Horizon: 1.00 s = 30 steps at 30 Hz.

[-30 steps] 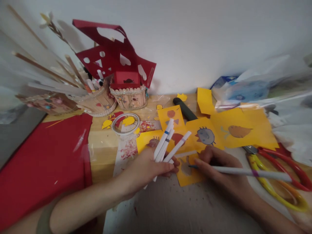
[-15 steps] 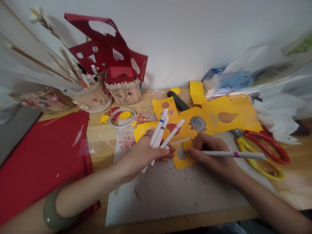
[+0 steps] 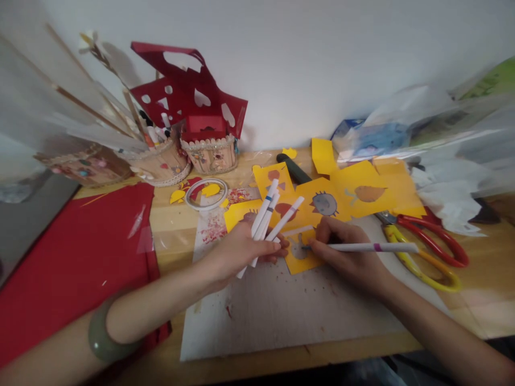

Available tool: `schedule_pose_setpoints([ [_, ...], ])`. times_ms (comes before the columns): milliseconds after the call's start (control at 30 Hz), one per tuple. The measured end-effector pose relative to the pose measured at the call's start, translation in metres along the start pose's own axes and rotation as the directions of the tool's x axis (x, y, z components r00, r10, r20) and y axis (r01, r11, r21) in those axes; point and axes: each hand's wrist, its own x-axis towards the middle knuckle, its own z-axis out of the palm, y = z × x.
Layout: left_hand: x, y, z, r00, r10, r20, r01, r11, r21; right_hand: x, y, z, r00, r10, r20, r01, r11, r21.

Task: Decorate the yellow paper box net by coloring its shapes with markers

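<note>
Several white felt-tip pens (image 3: 267,215) with coloured bands are bunched in my left hand (image 3: 234,249), its fingers closed round them. My right hand (image 3: 352,256) grips another white felt-tip pen (image 3: 378,247) with a purple band. That pen's tip meets a small yellow paper card (image 3: 300,264) bearing a grey drawn figure. My left fingertips lie at the card's left edge. Behind the card are further yellow papers, among them one with a round grey figure (image 3: 325,203) and one with an orange leaf-like shape (image 3: 368,193).
Scissors (image 3: 426,241) with red and yellow handles lie right of my right hand. A tape roll (image 3: 193,199), decorated pots (image 3: 211,155) and red sheets (image 3: 80,241) are at left. A white board (image 3: 277,321) lies underneath. Plastic bags (image 3: 450,145) stand at right.
The camera view has shifted slightly, with the pots and red sheets now further right. My right hand and its pen have moved a little on the card; both grips are unchanged.
</note>
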Motion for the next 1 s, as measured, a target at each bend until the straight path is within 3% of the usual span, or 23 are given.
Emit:
schedule_pose_setpoints([
  [1000,0.0014,-0.0013,-0.0007,1.0,-0.003,-0.005,0.003,1.0,0.006,-0.0003,0.0023,0.0002,1.0,0.003,0.001,-0.003,1.0,0.003],
])
